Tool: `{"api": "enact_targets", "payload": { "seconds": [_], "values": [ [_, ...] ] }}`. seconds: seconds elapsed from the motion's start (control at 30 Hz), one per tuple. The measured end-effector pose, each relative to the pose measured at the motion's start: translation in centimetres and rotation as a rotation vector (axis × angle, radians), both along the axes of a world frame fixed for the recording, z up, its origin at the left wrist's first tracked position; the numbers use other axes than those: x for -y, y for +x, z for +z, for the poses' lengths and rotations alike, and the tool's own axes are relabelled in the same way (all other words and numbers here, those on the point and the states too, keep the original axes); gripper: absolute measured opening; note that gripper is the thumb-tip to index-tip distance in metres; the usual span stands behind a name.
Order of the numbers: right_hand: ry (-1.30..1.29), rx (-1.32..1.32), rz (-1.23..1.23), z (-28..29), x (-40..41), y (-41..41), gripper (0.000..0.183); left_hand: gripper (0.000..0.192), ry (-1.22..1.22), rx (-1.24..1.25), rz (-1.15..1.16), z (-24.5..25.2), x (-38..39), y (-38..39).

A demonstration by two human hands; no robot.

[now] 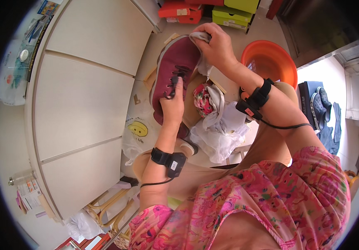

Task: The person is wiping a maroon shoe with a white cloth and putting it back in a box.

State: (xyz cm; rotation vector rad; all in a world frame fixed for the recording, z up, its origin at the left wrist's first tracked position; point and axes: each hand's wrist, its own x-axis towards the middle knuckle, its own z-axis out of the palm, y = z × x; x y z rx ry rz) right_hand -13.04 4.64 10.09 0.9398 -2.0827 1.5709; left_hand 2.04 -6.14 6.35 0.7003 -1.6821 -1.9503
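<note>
A maroon lace-up shoe (170, 59) with a pale sole edge and black laces is held up before me. My left hand (173, 103) grips it near the laces, the thumb lying over the tongue. At the toe, my right hand (215, 47) pinches a light grey cloth (202, 37) against the shoe's edge; part of the cloth hangs below the fingers. Under the shoe, a cardboard box (193, 109) on the floor is partly hidden. Floral and grey fabric (206, 100) lies bunched beside it.
An orange basin (270, 59) stands to the right of the shoe. White plastic bags (220, 134) lie below the fabric. Pale cabinet doors (85, 93) rise on the left. Red shoeboxes (179, 12) and green shoeboxes (232, 15) are stacked at the back. Dark clogs (318, 107) sit at the right.
</note>
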Motion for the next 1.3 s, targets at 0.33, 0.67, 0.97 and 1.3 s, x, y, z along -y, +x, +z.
{"api": "enact_targets", "payload": {
  "seconds": [0.33, 0.67, 0.97, 1.3],
  "values": [
    [0.113, 0.267, -0.021, 0.2, 0.1, -2.4, 0.018, 0.010, -1.049, -0.223, -0.026, -2.7, 4.5, -0.8],
    [0.258, 0.084, 0.252, 0.7, 1.3, -2.2, 0.022, 0.029, -1.084, -0.167, -0.175, -1.6, 7.3, 0.1],
    [0.359, -0.090, 0.474, -0.5, 2.4, -0.7, 0.026, 0.052, -1.237, -0.100, -0.342, -0.2, 5.3, 0.7],
    [0.336, -0.072, 0.608, -1.6, 3.3, 1.3, 0.025, 0.032, -1.299, 0.073, -0.547, -1.2, 3.5, 0.9]
  ]
}}
